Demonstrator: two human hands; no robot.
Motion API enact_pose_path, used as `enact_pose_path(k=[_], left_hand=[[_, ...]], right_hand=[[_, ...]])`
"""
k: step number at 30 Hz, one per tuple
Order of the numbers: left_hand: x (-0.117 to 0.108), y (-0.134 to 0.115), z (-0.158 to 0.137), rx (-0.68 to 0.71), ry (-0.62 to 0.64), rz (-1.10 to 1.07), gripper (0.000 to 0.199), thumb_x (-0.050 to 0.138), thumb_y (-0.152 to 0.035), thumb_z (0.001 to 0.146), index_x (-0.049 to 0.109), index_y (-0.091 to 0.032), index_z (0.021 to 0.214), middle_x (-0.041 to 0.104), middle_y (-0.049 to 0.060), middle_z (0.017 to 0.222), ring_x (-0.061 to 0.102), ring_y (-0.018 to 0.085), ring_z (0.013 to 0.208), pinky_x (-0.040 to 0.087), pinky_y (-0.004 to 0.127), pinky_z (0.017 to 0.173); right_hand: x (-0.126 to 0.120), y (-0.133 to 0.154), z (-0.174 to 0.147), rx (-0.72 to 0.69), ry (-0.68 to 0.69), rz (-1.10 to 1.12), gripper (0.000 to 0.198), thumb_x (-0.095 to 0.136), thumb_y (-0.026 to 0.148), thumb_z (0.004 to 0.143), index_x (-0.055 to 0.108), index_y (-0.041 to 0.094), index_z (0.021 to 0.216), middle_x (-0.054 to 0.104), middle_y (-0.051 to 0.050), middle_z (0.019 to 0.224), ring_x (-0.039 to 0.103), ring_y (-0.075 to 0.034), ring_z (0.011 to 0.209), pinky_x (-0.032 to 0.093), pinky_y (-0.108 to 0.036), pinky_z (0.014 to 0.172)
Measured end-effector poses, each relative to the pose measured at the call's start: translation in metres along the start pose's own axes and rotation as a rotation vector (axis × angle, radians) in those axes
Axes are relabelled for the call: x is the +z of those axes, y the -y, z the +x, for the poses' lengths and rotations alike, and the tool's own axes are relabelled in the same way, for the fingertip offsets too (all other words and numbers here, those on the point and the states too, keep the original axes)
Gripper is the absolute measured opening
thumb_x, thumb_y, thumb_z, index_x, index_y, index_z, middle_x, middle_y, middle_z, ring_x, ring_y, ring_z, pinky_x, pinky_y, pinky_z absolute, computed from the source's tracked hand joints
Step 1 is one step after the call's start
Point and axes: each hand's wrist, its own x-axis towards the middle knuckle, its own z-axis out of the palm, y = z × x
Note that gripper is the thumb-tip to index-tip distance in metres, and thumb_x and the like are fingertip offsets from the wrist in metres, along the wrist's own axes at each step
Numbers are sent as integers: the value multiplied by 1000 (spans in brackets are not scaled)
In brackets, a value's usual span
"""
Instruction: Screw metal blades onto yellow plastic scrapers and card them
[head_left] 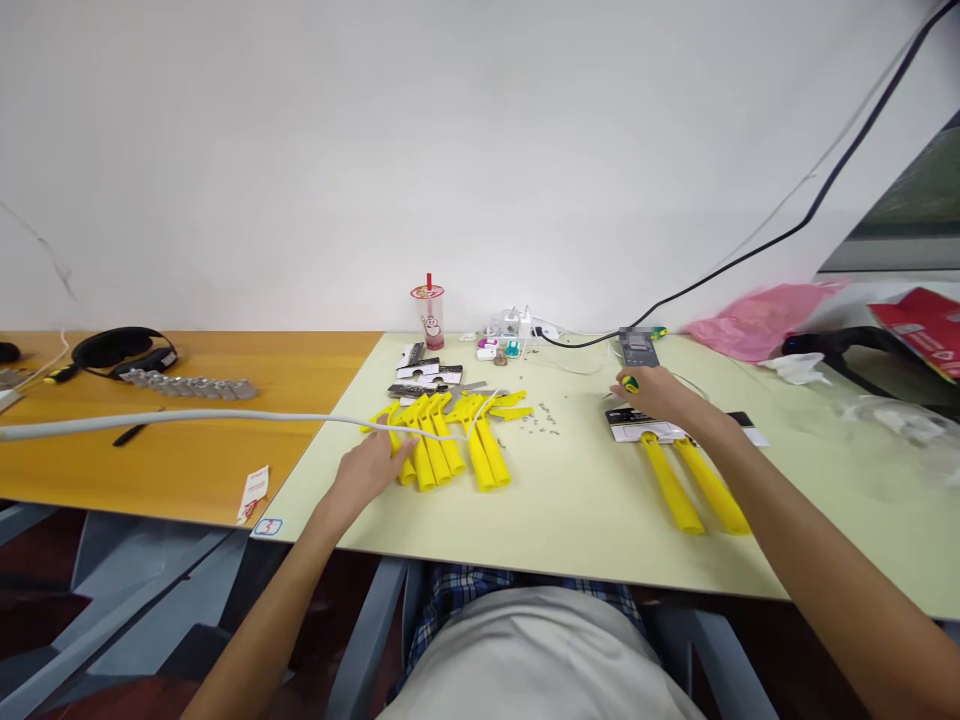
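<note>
My left hand (pixel 367 467) reaches into a group of yellow plastic handles (pixel 439 455), thumb and fingers on either side of the leftmost one. Forked heads on these handles point away from me, and grey flat metal pieces (pixel 472 387) lie behind them. My right hand (pixel 646 390) is closed around a screwdriver (pixel 631 383) with a yellow-and-green handle; its tip is hard to make out. Below that hand, two more yellow handles (pixel 671 485) lie with black-and-white cards (pixel 626 425) at their far ends. Small screws (pixel 544 418) are scattered between my hands.
A white cable (pixel 247 415) crosses in front of the left handles. Behind stand a plastic cup (pixel 429 320) with a red straw and plugged-in chargers (pixel 517 322). A phone-like grey device (pixel 637 347) lies beyond my right hand. Pink plastic (pixel 757 320) is at right, headphones (pixel 124 350) at left.
</note>
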Motion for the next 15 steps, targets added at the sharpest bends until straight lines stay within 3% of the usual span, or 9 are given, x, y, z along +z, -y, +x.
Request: enact_pose_path(k=[4,9,11,15], left_hand=[[1,-6,5,-34,-37,-4,75,40,-45,110,25,-8,174,74,33,135,75,47,125,55,50,96],[-4,6,4,-40,-109,-71,73,45,-32,108,25,-6,173,73,32,134,79,43,109,59,47,86],[-9,9,4,-6,-208,-143,72,44,-32,108,26,-4,172,66,34,141,77,42,113,61,48,85],[-33,0,3,192,-581,-398,59,45,-38,112,44,-11,165,59,30,152,66,39,136,61,48,99]], right_hand=[[-6,-4,-7,25,27,-67,42,57,40,112,75,15,141,81,-21,125,75,-35,118,52,-38,84],[-19,16,-20,17,18,-95,40,54,43,113,75,20,138,80,-19,120,76,-35,109,50,-38,77],[-25,30,-26,-11,-13,-67,40,53,44,112,75,21,136,81,-18,117,76,-34,105,49,-37,75],[-34,60,-31,-120,-130,58,40,54,48,111,77,22,131,83,-14,101,75,-32,96,46,-36,73]])
